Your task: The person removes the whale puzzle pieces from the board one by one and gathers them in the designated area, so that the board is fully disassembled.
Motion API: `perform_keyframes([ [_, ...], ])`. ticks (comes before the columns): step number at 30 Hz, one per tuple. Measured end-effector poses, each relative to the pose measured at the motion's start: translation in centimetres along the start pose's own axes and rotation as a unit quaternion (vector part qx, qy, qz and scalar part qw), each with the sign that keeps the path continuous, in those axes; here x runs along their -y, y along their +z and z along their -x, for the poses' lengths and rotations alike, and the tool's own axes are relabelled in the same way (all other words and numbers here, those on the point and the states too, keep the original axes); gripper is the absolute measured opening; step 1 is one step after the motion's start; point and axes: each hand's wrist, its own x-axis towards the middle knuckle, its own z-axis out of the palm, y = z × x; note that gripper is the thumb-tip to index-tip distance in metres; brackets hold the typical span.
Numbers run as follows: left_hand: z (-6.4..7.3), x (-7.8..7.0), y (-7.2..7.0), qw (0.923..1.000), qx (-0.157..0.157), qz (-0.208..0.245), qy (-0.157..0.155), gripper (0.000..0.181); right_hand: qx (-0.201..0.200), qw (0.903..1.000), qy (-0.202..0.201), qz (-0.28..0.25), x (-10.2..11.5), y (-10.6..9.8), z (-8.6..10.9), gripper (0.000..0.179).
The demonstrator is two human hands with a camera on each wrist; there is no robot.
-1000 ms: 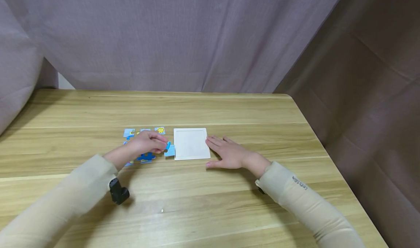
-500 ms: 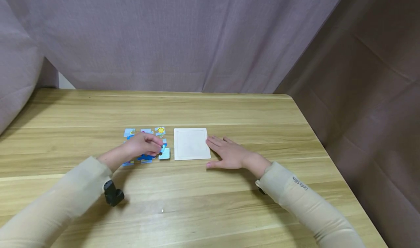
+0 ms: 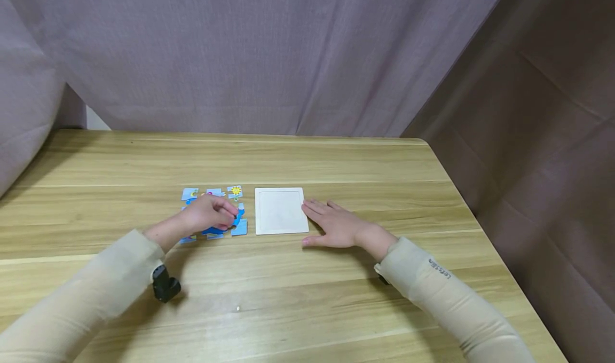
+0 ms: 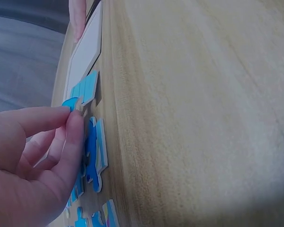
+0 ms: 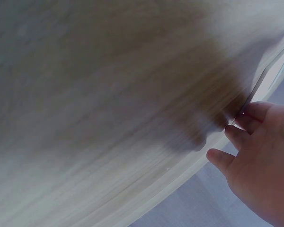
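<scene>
My left hand (image 3: 207, 214) pinches a light-blue puzzle piece (image 3: 239, 228) between thumb and forefinger, near the tray's left side. In the left wrist view this puzzle piece (image 4: 87, 88) is tilted, with part of it over the wood. Several other puzzle pieces (image 3: 189, 194) lie around and under that hand, partly hidden by it; one bears a yellow sun (image 3: 235, 190). A white square tray (image 3: 281, 211) with a raised rim lies right of the pieces. My right hand (image 3: 338, 226) rests with fingers extended, fingertips touching the tray's right edge.
The wooden table (image 3: 307, 299) extends all around. A grey curtain (image 3: 240, 58) hangs behind its back edge, and a brown one (image 3: 543, 139) at the right. A tiny white speck (image 3: 237, 308) lies nearer the front.
My left hand has moved left, drawing the pinched puzzle piece away from the tray's edge and then lowering it slightly. The right hand and the tray have stayed put.
</scene>
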Motion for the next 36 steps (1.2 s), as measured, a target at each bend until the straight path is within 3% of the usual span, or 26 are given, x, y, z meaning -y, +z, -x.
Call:
perform_keyframes([
  [12,-0.06,0.10,0.10,0.9997,-0.005,-0.024,0.007,0.025,-0.003,1.0000,-0.002,-0.002,-0.03,0.01,-0.02,0.089],
  [36,0.02,0.09,0.02,0.9995,0.020,-0.013,0.021,0.027,-0.003,1.0000,-0.005,-0.005,-0.10,0.04,-0.01,0.089],
])
